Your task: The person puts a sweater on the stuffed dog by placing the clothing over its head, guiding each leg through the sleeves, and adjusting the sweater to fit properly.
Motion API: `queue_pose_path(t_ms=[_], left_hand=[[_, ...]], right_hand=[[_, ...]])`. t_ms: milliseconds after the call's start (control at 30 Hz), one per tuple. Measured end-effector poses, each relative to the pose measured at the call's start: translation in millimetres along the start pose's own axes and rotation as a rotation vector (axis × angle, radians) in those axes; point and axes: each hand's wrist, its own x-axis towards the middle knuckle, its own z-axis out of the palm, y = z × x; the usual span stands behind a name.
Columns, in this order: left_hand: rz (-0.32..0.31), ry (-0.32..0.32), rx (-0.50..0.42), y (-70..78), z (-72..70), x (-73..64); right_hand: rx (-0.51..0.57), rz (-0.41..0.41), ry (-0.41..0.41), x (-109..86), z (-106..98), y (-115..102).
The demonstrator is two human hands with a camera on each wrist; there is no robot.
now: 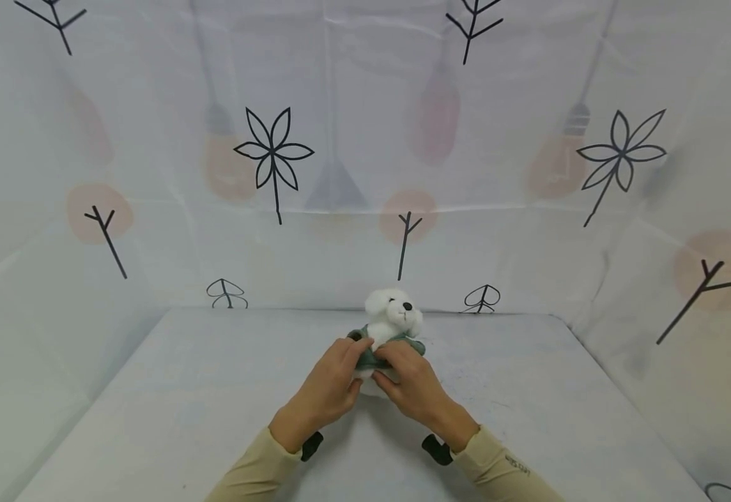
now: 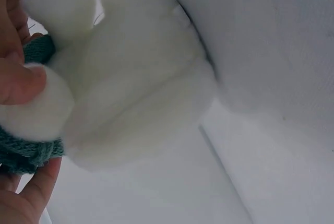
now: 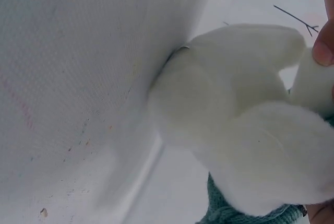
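A white plush dog (image 1: 393, 314) in a green knitted sweater (image 1: 371, 360) sits upright on the white table, its black nose facing ahead and slightly right. My left hand (image 1: 330, 380) grips the sweater and body from the left, thumb low and fingers over the front. From the right, my right hand (image 1: 415, 385) pinches the lower edge of the sweater. Close up in the left wrist view, a thumb (image 2: 23, 80) presses a round white paw beside the green knit (image 2: 31, 148). In the right wrist view, a thumb (image 3: 323, 49) holds a white limb (image 3: 310, 78); the other fingers are mostly hidden.
The white table top (image 1: 214, 390) spreads out around the dog. Behind it and at both sides hangs a pale curtain (image 1: 340, 258) printed with plants and lamps. Dark bands (image 1: 437, 450) show at both wrists, under beige sleeves (image 1: 497, 467).
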Motion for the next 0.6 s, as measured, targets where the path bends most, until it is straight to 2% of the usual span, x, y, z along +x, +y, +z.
queue_pose_path(t_ms=[133, 300, 467, 600], left_hand=[[0.023, 0.018, 0.023, -0.2, 0.7, -1.5], [0.049, 0.107, -0.048, -0.6, -2.2, -1.2], [0.028, 0.164, -0.176, 4.6, -11.8, 4.3], [0.005, 0.148, -0.236, 8.0, -15.3, 7.2]], right_hand=[[0.003, -0.008, 0.013, 0.1, 0.7, -0.4], [0.025, -0.018, 0.032, 2.0, -1.0, -3.9], [0.182, -0.004, 0.048, 6.8, -5.1, -10.4], [0.311, 0.03, 0.017, 8.3, -10.0, -11.4]])
